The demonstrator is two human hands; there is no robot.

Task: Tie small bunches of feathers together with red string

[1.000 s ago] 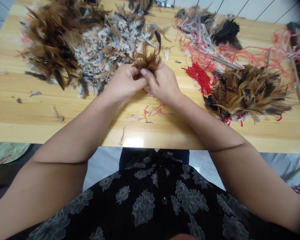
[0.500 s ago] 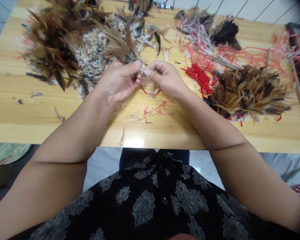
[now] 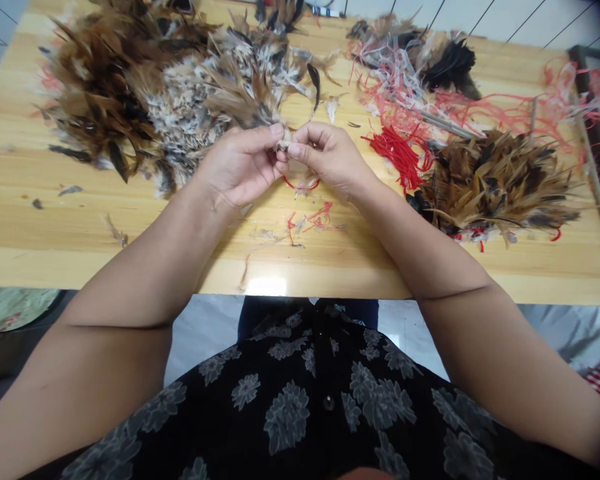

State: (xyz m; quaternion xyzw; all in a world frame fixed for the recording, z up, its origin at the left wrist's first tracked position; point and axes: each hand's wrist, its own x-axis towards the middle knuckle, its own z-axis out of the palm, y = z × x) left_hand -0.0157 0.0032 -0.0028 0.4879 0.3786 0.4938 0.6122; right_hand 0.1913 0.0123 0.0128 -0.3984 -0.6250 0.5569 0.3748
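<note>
Feather bundle (image 3: 241, 93), tan-brown, fanned upward, quills pinched between fingers (image 3: 258, 134) of left hand (image 3: 237, 170) and right hand (image 3: 331, 157)

The person is wearing a black top (image 3: 300, 413) printed with grey flowers, a small dark button (image 3: 329, 402) showing at its front.

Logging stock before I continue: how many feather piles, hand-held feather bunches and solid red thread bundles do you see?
3 feather piles: left pile, right pile, black pile
1 feather bunch, pinched by left hand and right hand
1 red thread bundle
Total: 5
</note>
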